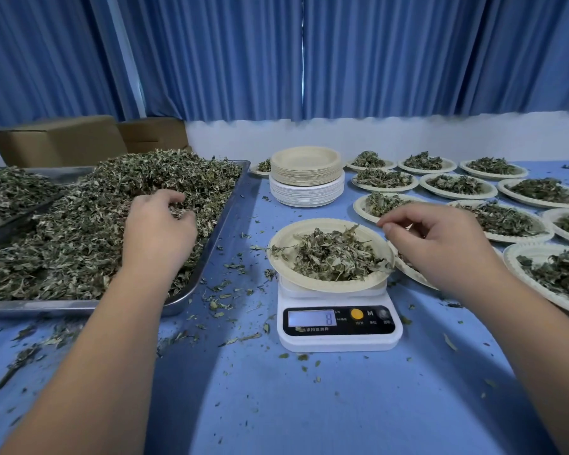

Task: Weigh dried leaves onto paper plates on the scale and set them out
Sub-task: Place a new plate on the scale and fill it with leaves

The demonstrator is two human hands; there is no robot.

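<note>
Dried leaves (79, 244): left fingers (161, 200) grip a handful, right fingers (399, 220) pinch together (contents unclear) beside the plate (277, 239).

Plate (278, 244) of leaves (332, 254) on scale (339, 343)

The scale's (339, 326) display reads 8, and an M marks one button; smaller print is blurred.

The scale display (312, 318) is blurred, and the right hand (440, 246) hides most of one plate (409, 273)
</note>
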